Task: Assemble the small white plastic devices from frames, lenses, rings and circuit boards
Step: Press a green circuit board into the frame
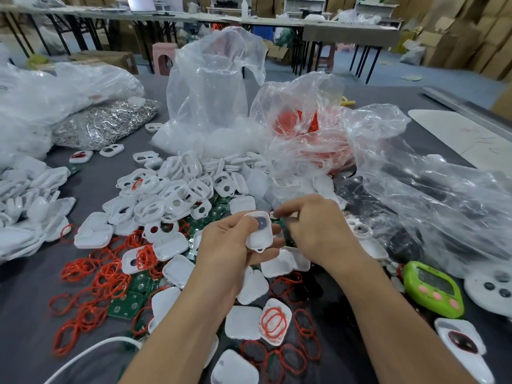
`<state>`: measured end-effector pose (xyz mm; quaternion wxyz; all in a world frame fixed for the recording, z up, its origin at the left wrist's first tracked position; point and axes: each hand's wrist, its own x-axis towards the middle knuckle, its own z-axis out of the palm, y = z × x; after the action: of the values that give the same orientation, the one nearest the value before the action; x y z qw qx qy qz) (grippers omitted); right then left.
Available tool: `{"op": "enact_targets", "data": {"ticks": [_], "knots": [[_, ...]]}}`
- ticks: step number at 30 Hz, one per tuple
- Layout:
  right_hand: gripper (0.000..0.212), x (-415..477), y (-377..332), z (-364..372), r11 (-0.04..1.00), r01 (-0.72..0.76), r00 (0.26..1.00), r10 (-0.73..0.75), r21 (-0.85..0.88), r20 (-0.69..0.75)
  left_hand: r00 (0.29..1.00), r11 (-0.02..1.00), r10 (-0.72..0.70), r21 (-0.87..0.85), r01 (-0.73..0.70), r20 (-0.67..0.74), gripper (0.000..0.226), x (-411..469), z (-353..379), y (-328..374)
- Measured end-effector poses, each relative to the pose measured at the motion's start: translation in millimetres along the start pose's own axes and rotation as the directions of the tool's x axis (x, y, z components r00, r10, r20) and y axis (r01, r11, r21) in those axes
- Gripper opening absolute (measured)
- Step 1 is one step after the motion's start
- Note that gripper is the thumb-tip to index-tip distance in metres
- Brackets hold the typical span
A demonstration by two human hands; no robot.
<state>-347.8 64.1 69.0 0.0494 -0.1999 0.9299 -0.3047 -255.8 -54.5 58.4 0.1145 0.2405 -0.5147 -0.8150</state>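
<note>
My left hand [230,250] grips a white plastic frame [259,232] with a dark round lens in its upper hole, held above the table's middle. Just right of it, my right hand [313,225] curls its fingers down over the pile and pinches something small near a green circuit board [279,220]; what it pinches is hidden. White frames [177,195] are heaped behind the hands. Red rubber rings [105,275] and more green circuit boards [126,302] lie scattered at left and front. A white shell with red rings inside [274,321] lies in front.
Clear plastic bags [213,87] stand behind the pile, one holding red parts [302,126]. A bag of metal rings [105,123] lies at back left. A green timer [433,292] sits at right, with a white disc [490,289] beside it. A white cable [83,356] crosses the front left.
</note>
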Motion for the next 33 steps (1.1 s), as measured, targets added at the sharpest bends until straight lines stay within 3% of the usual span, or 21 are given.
{"op": "enact_targets", "data": {"ticks": [3, 8, 14, 16, 17, 19, 21, 22, 28, 30, 33], "knots": [[0.037, 16, -10, 3, 0.987, 0.069, 0.989, -0.048, -0.144, 0.141, 1.000, 1.000, 0.008, -0.012, -0.008, -0.005, 0.023, -1, 0, 1], [0.037, 28, -6, 8, 0.973, 0.077, 0.984, -0.039, -0.218, 0.174, 0.999, 1.000, 0.029, -0.005, -0.029, -0.028, 0.020, 0, -2, 2], [0.025, 5, 8, 4, 0.997, 0.070, 0.988, -0.067, 0.021, -0.139, 0.997, 0.999, 0.044, -0.003, -0.044, -0.057, 0.021, 1, -6, 0], [0.021, -11, 14, 1, 0.979, 0.041, 0.971, 0.009, 0.200, -0.240, 0.998, 0.999, 0.039, 0.005, -0.038, -0.052, 0.020, 2, -6, -1], [0.023, -20, 16, 0, 0.934, 0.008, 0.965, 0.086, 0.356, -0.248, 0.998, 0.999, 0.033, 0.007, -0.033, -0.050, 0.020, 2, -5, -2], [0.028, -34, 18, 2, 0.706, -0.061, 0.968, 0.215, 0.705, -0.132, 0.998, 1.000, 0.025, 0.007, -0.025, -0.049, 0.019, 4, -5, -4], [0.029, -41, 17, 4, 0.490, -0.119, 0.971, 0.241, 0.863, -0.003, 0.998, 1.000, 0.028, 0.004, -0.027, -0.059, 0.021, 5, -5, -6], [0.033, -43, 16, 4, 0.455, -0.128, 0.974, 0.225, 0.881, 0.026, 0.997, 1.000, 0.030, 0.002, -0.030, -0.066, 0.022, 6, -5, -7], [0.032, -45, 16, -1, 0.682, -0.030, 0.999, 0.038, 0.731, 0.006, 0.996, 1.000, 0.002, -0.006, -0.002, -0.094, 0.018, 5, -3, -11], [0.029, -45, 18, 1, 0.789, -0.009, 0.998, 0.041, 0.614, -0.037, 0.996, 1.000, -0.013, -0.013, 0.012, -0.088, 0.017, 4, -4, -10], [0.028, -43, 19, 1, 0.812, -0.045, 0.987, 0.124, 0.581, -0.098, 0.998, 1.000, -0.006, -0.024, 0.004, -0.061, 0.018, 5, -5, -7]]}}
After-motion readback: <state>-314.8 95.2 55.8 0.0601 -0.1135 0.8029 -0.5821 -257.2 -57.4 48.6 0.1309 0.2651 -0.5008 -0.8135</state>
